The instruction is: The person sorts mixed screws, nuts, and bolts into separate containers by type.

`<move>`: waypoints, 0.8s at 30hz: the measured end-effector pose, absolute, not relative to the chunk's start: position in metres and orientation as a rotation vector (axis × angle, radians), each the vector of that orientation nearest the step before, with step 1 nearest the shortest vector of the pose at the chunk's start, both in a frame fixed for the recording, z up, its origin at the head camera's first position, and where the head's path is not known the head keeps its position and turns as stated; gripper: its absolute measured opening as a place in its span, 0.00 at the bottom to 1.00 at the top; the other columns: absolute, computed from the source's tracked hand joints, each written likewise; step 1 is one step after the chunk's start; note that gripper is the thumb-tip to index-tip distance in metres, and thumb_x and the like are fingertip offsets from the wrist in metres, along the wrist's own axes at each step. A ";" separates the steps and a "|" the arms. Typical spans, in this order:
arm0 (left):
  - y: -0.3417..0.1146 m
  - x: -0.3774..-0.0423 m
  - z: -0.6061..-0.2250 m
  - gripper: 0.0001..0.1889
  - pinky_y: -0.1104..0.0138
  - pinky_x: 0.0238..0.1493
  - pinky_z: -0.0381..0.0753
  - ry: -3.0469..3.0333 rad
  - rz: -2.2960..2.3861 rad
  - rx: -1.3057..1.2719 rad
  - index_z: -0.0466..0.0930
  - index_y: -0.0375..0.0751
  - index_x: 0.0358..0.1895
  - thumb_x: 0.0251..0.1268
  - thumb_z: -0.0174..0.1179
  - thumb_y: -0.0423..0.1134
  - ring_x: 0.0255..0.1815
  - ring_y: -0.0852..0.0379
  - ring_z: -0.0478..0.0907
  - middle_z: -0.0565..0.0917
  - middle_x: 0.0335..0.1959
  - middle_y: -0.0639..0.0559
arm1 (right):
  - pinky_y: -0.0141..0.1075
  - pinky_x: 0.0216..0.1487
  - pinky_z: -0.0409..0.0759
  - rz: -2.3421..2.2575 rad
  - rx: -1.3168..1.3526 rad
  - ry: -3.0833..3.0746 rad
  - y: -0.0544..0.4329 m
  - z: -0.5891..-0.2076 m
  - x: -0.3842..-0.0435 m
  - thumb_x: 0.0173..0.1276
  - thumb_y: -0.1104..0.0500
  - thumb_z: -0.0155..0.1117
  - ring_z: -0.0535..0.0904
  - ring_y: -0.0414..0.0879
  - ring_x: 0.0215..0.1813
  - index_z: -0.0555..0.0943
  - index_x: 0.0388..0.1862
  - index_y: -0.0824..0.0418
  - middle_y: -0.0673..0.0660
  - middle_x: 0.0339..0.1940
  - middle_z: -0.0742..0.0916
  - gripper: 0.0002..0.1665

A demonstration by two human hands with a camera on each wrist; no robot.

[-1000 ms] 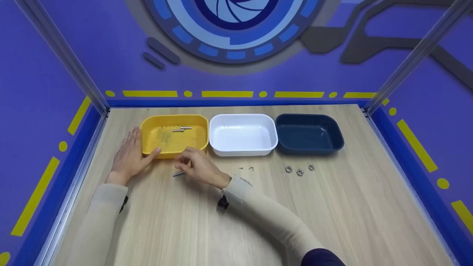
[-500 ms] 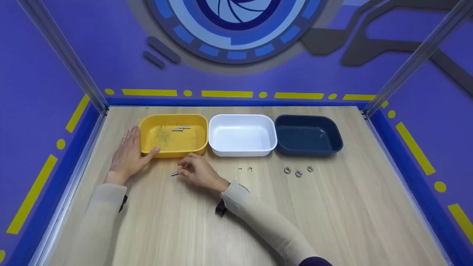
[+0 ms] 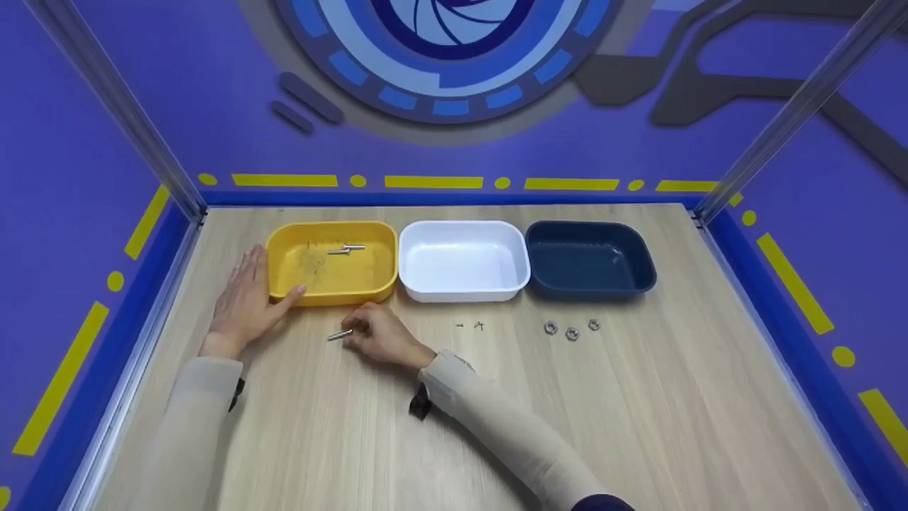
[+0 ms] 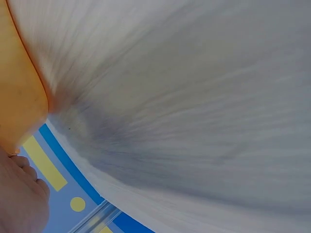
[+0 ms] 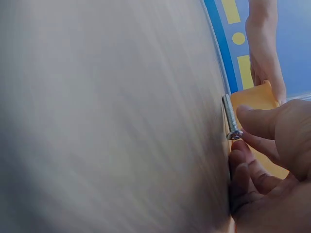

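Both hands inspected: left hand (image 3: 245, 301) straight-fingered against the yellow tray (image 3: 347, 297), thumb on its near rim; right hand (image 3: 381, 335) bent at a bolt (image 3: 338, 335) before the tray, near the tabletop (image 3: 305, 426). Whether pinching, I cannot tell.

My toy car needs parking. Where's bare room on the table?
Bare table spreads right of the right sleeve, on the near side of the three nuts; another patch lies between it and the left sleeve. Crowded: by the yellow tray, with left hand, right hand and bolt.
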State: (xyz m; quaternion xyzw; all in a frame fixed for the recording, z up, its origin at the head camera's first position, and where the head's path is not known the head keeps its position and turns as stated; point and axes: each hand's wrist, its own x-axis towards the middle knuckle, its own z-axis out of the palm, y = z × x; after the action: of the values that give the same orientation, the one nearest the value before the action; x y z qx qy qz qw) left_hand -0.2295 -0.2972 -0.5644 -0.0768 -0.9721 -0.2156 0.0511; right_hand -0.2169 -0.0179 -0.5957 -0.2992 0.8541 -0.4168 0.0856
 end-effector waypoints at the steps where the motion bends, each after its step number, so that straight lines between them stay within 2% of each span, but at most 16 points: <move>1: -0.297 -0.230 -0.565 0.59 0.38 0.88 0.43 -2.958 -0.660 -0.235 0.37 0.26 0.86 0.76 0.52 0.71 0.88 0.28 0.43 0.44 0.88 0.27 | 0.23 0.47 0.79 -1.222 -0.892 2.553 -0.018 -0.596 -0.217 0.69 0.62 0.77 0.82 0.42 0.46 0.91 0.50 0.62 0.55 0.45 0.88 0.12; 8: -0.296 -0.231 -0.566 0.59 0.39 0.88 0.43 -2.951 -0.669 -0.231 0.37 0.27 0.86 0.76 0.53 0.71 0.88 0.28 0.43 0.43 0.88 0.28 | 0.25 0.48 0.78 -1.139 -0.893 2.618 -0.019 -0.596 -0.218 0.68 0.60 0.78 0.80 0.39 0.46 0.92 0.50 0.58 0.52 0.47 0.90 0.12; 16: -0.296 -0.230 -0.567 0.59 0.38 0.88 0.43 -2.957 -0.666 -0.201 0.37 0.27 0.86 0.76 0.52 0.72 0.89 0.29 0.42 0.44 0.88 0.28 | 0.24 0.46 0.78 -1.134 -0.893 2.660 -0.022 -0.598 -0.220 0.67 0.61 0.79 0.81 0.37 0.44 0.94 0.46 0.57 0.49 0.42 0.93 0.09; 24: -0.297 -0.230 -0.566 0.59 0.38 0.88 0.44 -2.942 -0.660 -0.214 0.37 0.26 0.86 0.76 0.53 0.71 0.88 0.28 0.43 0.45 0.88 0.27 | 0.23 0.44 0.77 -1.156 -0.913 2.638 -0.024 -0.595 -0.219 0.67 0.63 0.78 0.80 0.36 0.41 0.95 0.42 0.59 0.50 0.38 0.92 0.05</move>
State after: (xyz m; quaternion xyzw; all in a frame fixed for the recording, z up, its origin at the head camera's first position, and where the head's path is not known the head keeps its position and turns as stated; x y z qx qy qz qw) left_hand -0.2297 -0.2970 -0.5665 -0.0706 -0.9716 -0.2180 0.0596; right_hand -0.2186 -0.0241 -0.5954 -0.3017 0.8715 -0.3819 0.0601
